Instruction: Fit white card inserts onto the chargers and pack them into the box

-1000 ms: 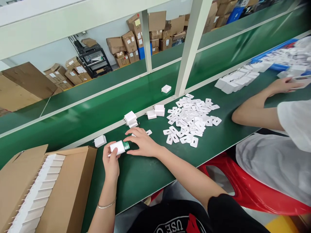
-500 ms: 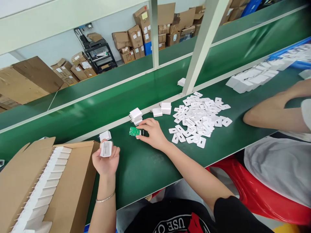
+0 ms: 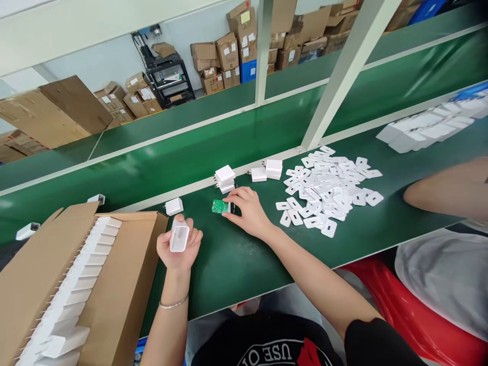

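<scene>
To the left of both hands, a row of white adapters (image 3: 78, 292) is being held in an open carton (image 3: 141, 274). A white shell (image 3: 179, 237) is being gripped in the left hand (image 3: 182, 260), its hollow end being turned toward the wearer; smooth sides and rounded corners are being shown. Just beyond that hand, a lone adapter (image 3: 174, 206) is being borne by the worktop (image 3: 229, 274). A second ago the board was sitting partly inside the shell; now the two are being kept well apart, so the parts, it is judged, are being handled singly.

With the hands apart, the green circuit board (image 3: 220, 206) is being pinched by its dark end in the right hand (image 3: 249, 211), small components being shown; whether it is touching the worktop cannot be told. Just beyond, stacked adapters (image 3: 224, 179) are being supported. To the right of this hand, slotted white plates (image 3: 330, 188) are being heaped, and farther right a co-worker's forearm (image 3: 450, 190) is being partly cropped.
</scene>
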